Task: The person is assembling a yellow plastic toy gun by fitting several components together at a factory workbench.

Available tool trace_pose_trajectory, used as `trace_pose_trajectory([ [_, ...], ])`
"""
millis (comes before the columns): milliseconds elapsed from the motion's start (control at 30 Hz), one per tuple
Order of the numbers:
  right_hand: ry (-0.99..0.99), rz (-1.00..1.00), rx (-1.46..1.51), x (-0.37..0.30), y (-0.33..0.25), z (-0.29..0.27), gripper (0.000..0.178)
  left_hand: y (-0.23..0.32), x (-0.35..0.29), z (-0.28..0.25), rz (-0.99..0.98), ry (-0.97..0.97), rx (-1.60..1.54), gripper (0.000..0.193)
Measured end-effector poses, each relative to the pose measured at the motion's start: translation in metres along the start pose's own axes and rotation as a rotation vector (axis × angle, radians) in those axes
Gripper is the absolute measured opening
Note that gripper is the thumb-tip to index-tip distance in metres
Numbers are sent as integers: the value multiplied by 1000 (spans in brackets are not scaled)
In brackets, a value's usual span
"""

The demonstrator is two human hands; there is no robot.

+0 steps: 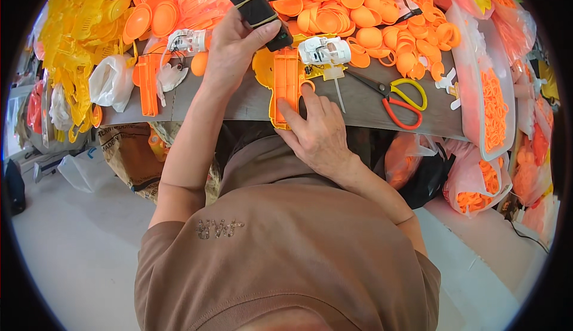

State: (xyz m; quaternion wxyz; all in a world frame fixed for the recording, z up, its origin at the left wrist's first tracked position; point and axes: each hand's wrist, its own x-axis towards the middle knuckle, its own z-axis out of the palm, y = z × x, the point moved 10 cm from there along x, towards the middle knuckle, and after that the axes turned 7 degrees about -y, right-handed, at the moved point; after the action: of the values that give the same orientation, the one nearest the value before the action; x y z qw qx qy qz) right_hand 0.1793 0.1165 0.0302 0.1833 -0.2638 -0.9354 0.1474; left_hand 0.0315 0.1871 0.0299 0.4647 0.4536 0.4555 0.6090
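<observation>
My left hand (236,47) is closed round a black rectangular block (246,2) with tan rubber bands about it, held tilted above the bench. Below it lies a yellow toy gun half-shell (262,68), handle toward me, with a long orange insert (286,83) in it. My right hand (321,134) grips the handle's lower right side, its fingers on the insert and near a small orange trigger ring (307,85). At the shell's top right sits a white mechanism housing (324,51); wires and a small board show beneath it. The block's underside is hidden.
Scissors with red and yellow handles (406,103) lie to the right. A clear bin (462,74) holds orange rings. Orange cups (370,35) and yellow shells (80,50) are heaped behind and left. Another white housing (188,41) and orange insert (147,86) lie left, beside a white bag (111,83).
</observation>
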Motion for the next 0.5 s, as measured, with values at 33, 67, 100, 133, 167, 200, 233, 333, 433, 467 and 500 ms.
trace_pose_trajectory([
  [33, 3, -4, 8, 0, 0, -1, 50, -2, 2, 1, -6, -7, 12, 23],
  [67, 4, -2, 11, 0, 1, -1, 50, -4, 3, 1, -13, -14, 23, 23],
  [100, 4, -6, 4, 0, 1, -1, 51, -7, 4, 2, -15, -16, 25, 23],
  [133, 4, -11, -3, 0, 1, -1, 51, -10, 5, 3, -24, -26, 91, 24],
  [167, 5, -9, 0, 0, 1, -2, 51, -12, 5, 4, -32, -37, 157, 25],
  [200, -8, -8, 8, 1, 1, -1, 51, -12, 5, 4, -35, -39, 159, 25],
  [233, -21, -8, 15, 1, 1, 0, 52, -11, 5, 4, -22, -45, 165, 26],
  [333, -32, -7, 17, 1, 2, 1, 52, -9, 3, 7, 15, -56, 165, 27],
  [433, -33, -5, 41, 1, 4, 2, 52, -5, 0, 11, 96, -72, 241, 29],
  [467, -31, -1, 42, 1, 5, 2, 52, -2, -2, 14, 153, -84, 322, 30],
  [500, -27, -4, 52, 2, 5, 1, 52, -3, -3, 14, 152, -90, 322, 30],
])
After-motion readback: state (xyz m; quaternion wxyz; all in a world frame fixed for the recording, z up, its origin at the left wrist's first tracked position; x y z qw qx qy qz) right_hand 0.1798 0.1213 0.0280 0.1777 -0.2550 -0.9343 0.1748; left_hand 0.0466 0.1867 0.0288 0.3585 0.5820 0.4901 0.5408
